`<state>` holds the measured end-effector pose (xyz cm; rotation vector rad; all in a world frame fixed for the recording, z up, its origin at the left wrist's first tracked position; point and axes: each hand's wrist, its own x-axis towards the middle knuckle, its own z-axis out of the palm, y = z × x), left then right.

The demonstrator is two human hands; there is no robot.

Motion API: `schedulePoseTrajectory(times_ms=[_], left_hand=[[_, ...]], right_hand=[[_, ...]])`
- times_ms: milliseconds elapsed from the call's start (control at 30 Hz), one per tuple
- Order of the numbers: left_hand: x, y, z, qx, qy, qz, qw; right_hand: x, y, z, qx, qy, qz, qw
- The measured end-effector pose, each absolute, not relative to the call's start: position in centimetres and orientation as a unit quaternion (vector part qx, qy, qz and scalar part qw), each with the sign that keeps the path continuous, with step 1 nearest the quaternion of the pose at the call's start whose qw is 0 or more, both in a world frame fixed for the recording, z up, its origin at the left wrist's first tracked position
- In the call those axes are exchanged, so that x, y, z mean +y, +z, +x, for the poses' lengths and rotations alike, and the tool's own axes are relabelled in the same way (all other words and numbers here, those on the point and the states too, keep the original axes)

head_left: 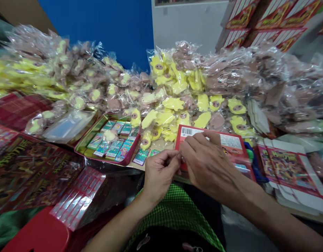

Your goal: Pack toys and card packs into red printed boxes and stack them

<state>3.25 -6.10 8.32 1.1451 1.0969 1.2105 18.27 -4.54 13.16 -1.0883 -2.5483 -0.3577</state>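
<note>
Okay, the red barcoded card [212, 134] lay long-axis sideways just beyond the hands, the right hand [208, 164] nearer, curled closed onto it, the left hand [160, 173] pinched shut at its left edge, anything held there too small to tell.

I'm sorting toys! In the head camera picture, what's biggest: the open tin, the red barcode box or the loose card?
Largest, tied: the open tin and the red barcode box look alike; the box is nearer the camera, partly behind the right hand, so I cannot rank them.
Smallest: the loose card.
</note>
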Motion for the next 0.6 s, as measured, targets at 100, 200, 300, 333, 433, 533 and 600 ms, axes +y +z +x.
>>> schedulePoseTrajectory(times_ms=[100, 200, 300, 333, 433, 533, 600], left_hand=[[-6.1, 8.2, 3.5, 0.468, 0.523, 0.502, 0.505], [-6.2, 8.2, 3.6, 0.483, 0.524, 0.501, 0.491], [-6.1, 8.4, 3.6, 0.49, 0.514, 0.488, 0.508], [-6.0, 8.6, 3.5, 0.489, 0.511, 0.481, 0.517], [-5.9, 8.6, 3.3, 0.482, 0.511, 0.456, 0.547], [-5.8, 8.2, 3.0, 0.472, 0.515, 0.438, 0.566], [-5.6, 7.9, 2.8, 0.471, 0.522, 0.427, 0.569]], right_hand=[[-4.2, 13.0, 18.3, -0.908, -0.14, -0.366, 0.15], [-3.7, 12.6, 18.7, -0.902, -0.069, -0.374, 0.207], [-3.3, 12.0, 19.1, -0.867, 0.034, -0.413, 0.279], [-3.2, 11.8, 19.2, -0.851, 0.065, -0.43, 0.294], [-2.7, 11.1, 19.1, -0.802, 0.154, -0.475, 0.328], [-1.7, 11.3, 19.6, -0.731, 0.25, -0.514, 0.373], [-1.0, 12.2, 21.4, -0.661, 0.313, -0.529, 0.431]])
